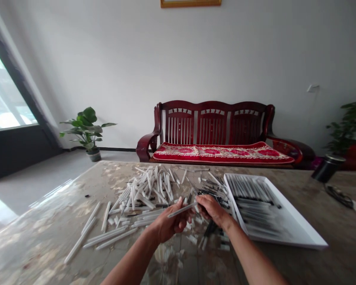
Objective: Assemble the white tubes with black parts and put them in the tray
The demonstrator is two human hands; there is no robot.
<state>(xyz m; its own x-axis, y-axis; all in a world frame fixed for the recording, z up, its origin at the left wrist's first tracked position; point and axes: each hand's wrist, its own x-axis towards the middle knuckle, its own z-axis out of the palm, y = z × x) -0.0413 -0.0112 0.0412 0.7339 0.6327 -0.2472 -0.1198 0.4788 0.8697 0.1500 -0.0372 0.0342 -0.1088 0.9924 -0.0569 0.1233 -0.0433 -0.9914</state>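
A slim, translucent white pen barrel [181,209] lies slantwise across the fingers of my left hand [169,222], which is closed on it. At the barrel's right end, my right hand [211,209] pinches with its fingers; whether a second small part sits in that pinch is hidden. Left of and beyond my hands spreads a heap of similar white barrels [150,186]. Thin black pen parts [212,190] lie scattered behind and beneath my right hand. Small white pieces [192,238] are strewn just below my hands.
A white shallow tray [299,225] to the right holds rows of pens with dark insides [255,190]. Farther right stand a black canister [326,168] and a dark cable [339,196]. Several loose barrels [80,240] lie on the left tabletop. Beyond the table is a wooden bench [212,122].
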